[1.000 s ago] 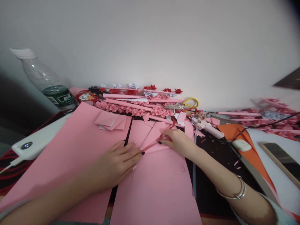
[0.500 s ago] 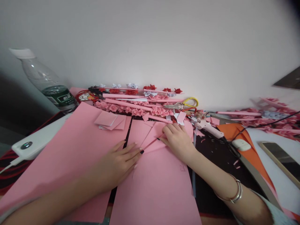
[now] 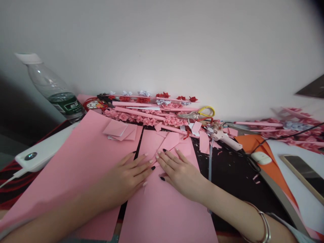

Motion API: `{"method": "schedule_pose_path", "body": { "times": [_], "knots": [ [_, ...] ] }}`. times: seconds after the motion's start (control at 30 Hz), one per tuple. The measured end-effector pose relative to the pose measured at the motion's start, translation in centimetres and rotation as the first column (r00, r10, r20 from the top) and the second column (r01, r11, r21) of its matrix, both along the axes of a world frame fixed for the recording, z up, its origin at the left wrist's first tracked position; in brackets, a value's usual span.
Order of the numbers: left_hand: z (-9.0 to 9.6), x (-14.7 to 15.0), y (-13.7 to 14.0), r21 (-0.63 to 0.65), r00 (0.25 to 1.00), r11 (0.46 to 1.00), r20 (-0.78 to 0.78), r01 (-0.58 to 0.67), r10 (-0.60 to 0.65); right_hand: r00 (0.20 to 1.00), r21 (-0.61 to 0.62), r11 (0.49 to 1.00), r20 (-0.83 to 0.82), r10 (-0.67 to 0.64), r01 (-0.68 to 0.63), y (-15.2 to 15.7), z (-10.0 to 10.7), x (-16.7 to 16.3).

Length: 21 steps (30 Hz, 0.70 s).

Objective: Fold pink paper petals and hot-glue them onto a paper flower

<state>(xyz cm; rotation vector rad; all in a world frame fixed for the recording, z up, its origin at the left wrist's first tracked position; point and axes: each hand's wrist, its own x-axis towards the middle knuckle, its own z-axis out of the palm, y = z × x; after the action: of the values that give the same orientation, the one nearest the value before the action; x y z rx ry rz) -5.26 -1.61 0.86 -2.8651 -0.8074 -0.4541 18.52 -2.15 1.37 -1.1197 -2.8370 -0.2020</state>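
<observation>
My left hand lies flat across the inner edges of two large pink paper sheets, its fingers stretched out. Its fingertips come close to a smaller pink piece of paper with a fold on the right-hand sheet. My right hand is also flat, with its fingertips on the lower part of that folded piece; the part beneath the fingers is hidden. The left-hand sheet carries a small stack of pink paper squares.
Behind the sheets lie paper flowers, yellow-handled scissors and a glue gun. A water bottle and a white power bank stand left. At right are a white case and a phone.
My right hand has moved down and left from the far edge of the folded piece, and its fingers have straightened. The folded piece shows more now. My left hand has barely moved.
</observation>
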Motion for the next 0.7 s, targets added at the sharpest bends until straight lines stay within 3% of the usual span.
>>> {"method": "schedule_pose_path", "body": {
  "times": [0.5,0.7],
  "knots": [
    [0.4,-1.4,-0.4,-0.013,0.999,1.000,-0.050,0.013,-0.013,1.000,-0.045,0.999,-0.007,-0.019,0.019,0.1,0.1,-0.2],
    [0.7,-1.4,0.0,-0.041,0.998,0.999,-0.051,0.024,-0.026,0.996,0.073,0.997,-0.093,0.008,-0.002,0.9,0.1,-0.2]
  ]
}}
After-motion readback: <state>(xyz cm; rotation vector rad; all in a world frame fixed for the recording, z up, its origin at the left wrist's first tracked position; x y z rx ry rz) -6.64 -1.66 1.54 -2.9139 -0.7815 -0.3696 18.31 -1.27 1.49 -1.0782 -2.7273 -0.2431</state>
